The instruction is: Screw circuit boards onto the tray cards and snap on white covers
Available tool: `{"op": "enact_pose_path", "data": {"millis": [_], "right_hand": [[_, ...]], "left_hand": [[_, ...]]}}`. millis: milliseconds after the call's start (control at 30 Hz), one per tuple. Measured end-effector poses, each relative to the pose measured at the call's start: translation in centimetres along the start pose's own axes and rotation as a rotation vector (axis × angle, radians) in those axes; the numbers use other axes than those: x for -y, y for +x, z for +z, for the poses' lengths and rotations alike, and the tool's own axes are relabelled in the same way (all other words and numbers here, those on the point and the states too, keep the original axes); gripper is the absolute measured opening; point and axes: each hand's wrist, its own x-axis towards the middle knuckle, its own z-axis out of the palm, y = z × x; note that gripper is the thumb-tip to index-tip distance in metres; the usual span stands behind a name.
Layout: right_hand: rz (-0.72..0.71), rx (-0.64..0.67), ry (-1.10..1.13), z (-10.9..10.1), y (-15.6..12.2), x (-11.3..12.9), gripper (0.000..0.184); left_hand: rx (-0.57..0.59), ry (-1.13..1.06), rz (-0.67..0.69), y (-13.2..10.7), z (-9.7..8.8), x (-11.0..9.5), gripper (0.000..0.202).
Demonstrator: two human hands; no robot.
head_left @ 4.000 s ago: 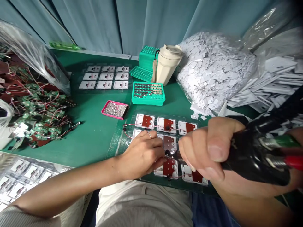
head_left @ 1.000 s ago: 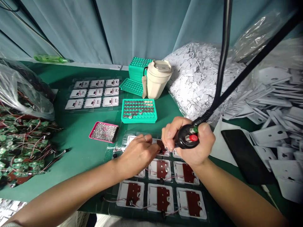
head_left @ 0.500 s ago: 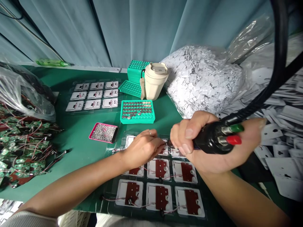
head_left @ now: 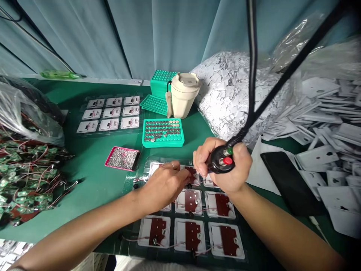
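Observation:
My right hand (head_left: pixel 225 162) is wrapped round a black corded electric screwdriver (head_left: pixel 217 162) with a green and a red knob on its top end; its tip is hidden. Just left of it, my left hand (head_left: pixel 166 184) bends over the back row of a clear tray (head_left: pixel 172 212). Its fingertips are pressed together at a square white piece there, and what they pinch is hidden. In the tray lie rows of white square pieces, each with a brown-red circuit board (head_left: pixel 192 201), thin wires and small dark round parts.
Left of the tray stands a pink-rimmed box (head_left: pixel 106 160) of tiny metal bits. Behind are a turquoise holder (head_left: pixel 163 143) of button cells, a cream cup (head_left: pixel 184 94) and finished-looking squares (head_left: pixel 109 124). Wired boards (head_left: pixel 28 180) lie left; a bag of white pieces (head_left: pixel 239 90) and a phone (head_left: pixel 290 182) right.
My right hand has swung left and away from the camera with the screwdriver, and its cable has shifted left. The phone shows more fully. My left hand has moved slightly left and down.

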Motion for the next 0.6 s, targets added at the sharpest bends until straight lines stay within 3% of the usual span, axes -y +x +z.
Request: {"op": "enact_pose_path", "data": {"millis": [200, 367, 600], "right_hand": [[0.001, 0.124, 0.004, 1.3, -0.1, 2.7, 0.062], [-0.064, 0.099, 0.046, 2.2, -0.4, 4.1, 0.063], [-0.067, -0.002, 0.025, 2.4, -0.8, 4.2, 0.058]], "left_hand": [[-0.036, 0.074, 0.049, 0.5, 0.1, 0.6, 0.026], [-0.146, 0.237, 0.165, 1.3, 0.7, 1.0, 0.037], [-0.169, 0.129, 0.187, 1.4, 0.9, 0.8, 0.035]]}}
